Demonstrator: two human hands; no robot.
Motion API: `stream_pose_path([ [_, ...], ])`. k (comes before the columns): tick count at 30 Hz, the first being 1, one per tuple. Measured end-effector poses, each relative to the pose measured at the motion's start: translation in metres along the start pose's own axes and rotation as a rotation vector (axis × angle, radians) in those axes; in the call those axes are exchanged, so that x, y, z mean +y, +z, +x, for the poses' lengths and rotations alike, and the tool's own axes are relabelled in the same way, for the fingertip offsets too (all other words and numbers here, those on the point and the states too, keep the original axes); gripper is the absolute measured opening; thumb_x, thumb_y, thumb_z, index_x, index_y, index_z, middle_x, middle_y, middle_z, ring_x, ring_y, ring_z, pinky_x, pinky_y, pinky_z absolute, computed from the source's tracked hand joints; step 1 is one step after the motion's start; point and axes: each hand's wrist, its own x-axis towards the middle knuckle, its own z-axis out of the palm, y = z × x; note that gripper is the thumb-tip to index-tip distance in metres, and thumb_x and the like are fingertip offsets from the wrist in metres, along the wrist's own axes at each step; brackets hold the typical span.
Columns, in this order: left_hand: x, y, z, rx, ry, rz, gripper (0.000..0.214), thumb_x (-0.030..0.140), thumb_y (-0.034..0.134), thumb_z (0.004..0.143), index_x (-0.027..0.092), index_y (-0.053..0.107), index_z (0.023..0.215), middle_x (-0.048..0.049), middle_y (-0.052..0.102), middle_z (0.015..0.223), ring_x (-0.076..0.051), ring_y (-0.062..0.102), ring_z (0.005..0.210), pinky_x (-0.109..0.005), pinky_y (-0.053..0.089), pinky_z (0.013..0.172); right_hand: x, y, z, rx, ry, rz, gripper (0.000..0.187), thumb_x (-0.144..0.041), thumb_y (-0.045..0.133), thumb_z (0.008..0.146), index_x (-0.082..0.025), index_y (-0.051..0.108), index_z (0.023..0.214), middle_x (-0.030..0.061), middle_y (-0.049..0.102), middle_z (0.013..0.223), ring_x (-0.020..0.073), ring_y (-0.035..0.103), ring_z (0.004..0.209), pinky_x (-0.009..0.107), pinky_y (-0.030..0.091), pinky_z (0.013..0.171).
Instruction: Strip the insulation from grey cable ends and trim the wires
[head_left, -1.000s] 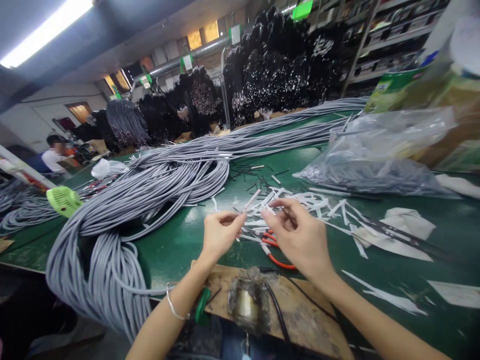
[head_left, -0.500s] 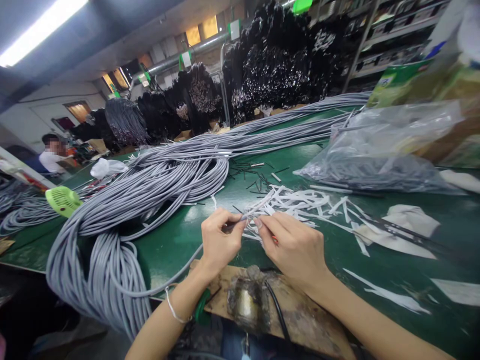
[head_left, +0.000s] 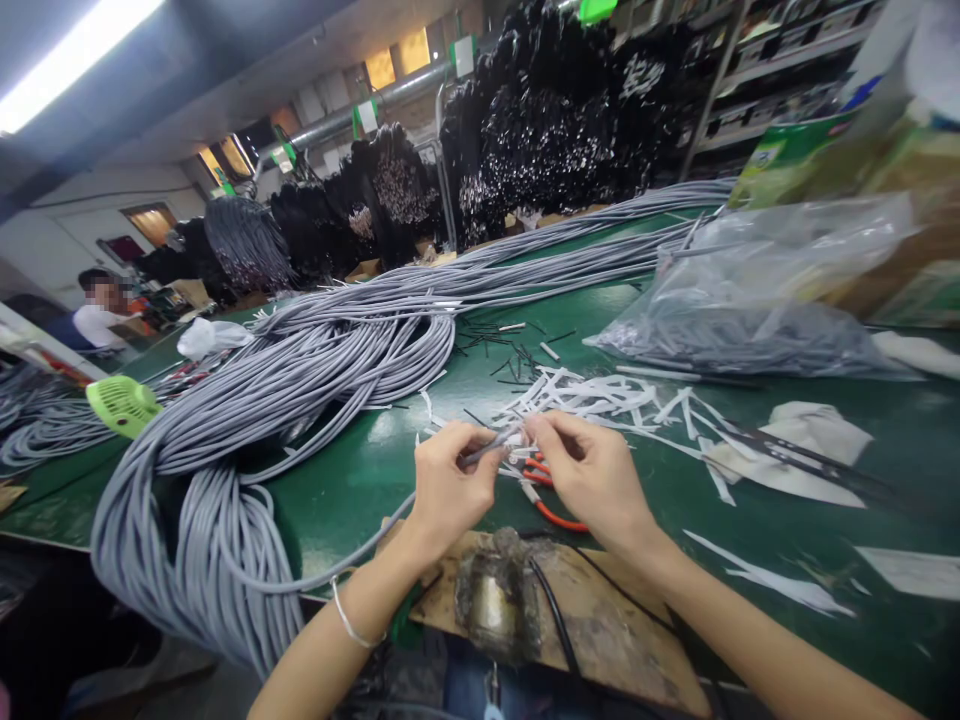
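My left hand [head_left: 450, 482] is closed in a pinch round the end of a grey cable [head_left: 390, 516] that runs back down to the big bundle of grey cables [head_left: 225, 440] on the left. My right hand [head_left: 592, 470] is closed too, its fingertips pinched at the tip of that same cable, right beside the left hand's fingers. Red-handled pliers [head_left: 551, 505] lie on the green table [head_left: 360, 480] just under my hands. White strips [head_left: 600, 395] are scattered just beyond them.
A clear plastic bag of dark parts [head_left: 750, 310] lies at the right. A worn wooden board with a metal fixture [head_left: 499, 595] sits at the near edge. A green fan [head_left: 124, 405] lies far left. Black cable bunches [head_left: 555, 120] hang behind. A person sits far left.
A second ago my hands held a white strip above the pile. Now the left hand holds a grey cable end, pulled up from the bundle, and the right pinches its tip.
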Motion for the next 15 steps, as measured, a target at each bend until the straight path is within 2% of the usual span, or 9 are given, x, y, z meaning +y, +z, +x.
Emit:
stream_pose_path([
  [2, 0.001, 0.000, 0.000, 0.002, -0.074, -0.084, 0.011, 0.020, 0.062, 0.072, 0.019, 0.063, 0.082, 0.0032, 0.052, 0.054, -0.009, 0.045, 0.046, -0.019, 0.034, 0.044, -0.001, -0.002, 0.002, 0.012, 0.047, 0.072, 0.036, -0.043, 0.045, 0.080, -0.016, 0.052, 0.057, -0.0015, 0.046, 0.047, 0.0084, 0.043, 0.043, 0.019, 0.034, 0.042],
  [4, 0.002, 0.000, -0.001, -0.008, -0.101, -0.117, 0.014, 0.021, 0.062, 0.072, 0.019, 0.063, 0.085, 0.0044, 0.050, 0.053, -0.008, 0.042, 0.043, -0.018, 0.033, 0.043, -0.002, -0.003, 0.002, 0.018, 0.067, 0.123, 0.036, -0.044, 0.046, 0.079, -0.016, 0.053, 0.057, -0.0011, 0.048, 0.048, 0.0087, 0.044, 0.043, 0.020, 0.035, 0.042],
  [7, 0.005, -0.001, -0.001, -0.057, -0.069, -0.086, 0.010, 0.019, 0.058, 0.074, 0.019, 0.063, 0.082, 0.0018, 0.056, 0.059, -0.008, 0.043, 0.046, -0.019, 0.035, 0.047, -0.004, -0.001, 0.001, 0.021, 0.046, 0.127, 0.036, -0.044, 0.047, 0.079, -0.016, 0.053, 0.058, -0.0009, 0.049, 0.048, 0.0084, 0.043, 0.043, 0.019, 0.035, 0.041],
  [11, 0.002, -0.001, -0.002, -0.084, 0.028, -0.027, 0.016, 0.016, 0.053, 0.077, 0.019, 0.065, 0.087, -0.0014, 0.058, 0.068, -0.010, 0.045, 0.050, -0.021, 0.036, 0.050, -0.010, -0.007, 0.000, 0.020, -0.052, 0.097, 0.031, -0.038, 0.050, 0.079, -0.016, 0.054, 0.057, -0.0006, 0.049, 0.050, 0.0082, 0.042, 0.044, 0.021, 0.032, 0.041],
  [13, -0.004, 0.000, -0.002, -0.107, 0.069, 0.037, 0.020, 0.012, 0.049, 0.077, 0.020, 0.066, 0.083, -0.0012, 0.053, 0.066, -0.010, 0.044, 0.053, -0.021, 0.034, 0.051, -0.014, -0.020, 0.004, 0.151, -0.111, 0.187, 0.028, -0.036, 0.053, 0.078, -0.018, 0.051, 0.057, -0.0014, 0.047, 0.050, 0.0073, 0.040, 0.043, 0.021, 0.028, 0.039],
  [15, -0.013, 0.000, 0.000, -0.135, 0.043, 0.055, 0.021, 0.007, 0.047, 0.075, 0.019, 0.065, 0.072, 0.0000, 0.046, 0.062, -0.010, 0.043, 0.054, -0.021, 0.032, 0.051, -0.016, -0.036, 0.011, 0.414, -0.157, 0.362, 0.030, -0.036, 0.054, 0.078, -0.020, 0.044, 0.055, -0.0042, 0.036, 0.047, 0.0053, 0.032, 0.039, 0.021, 0.021, 0.037],
])
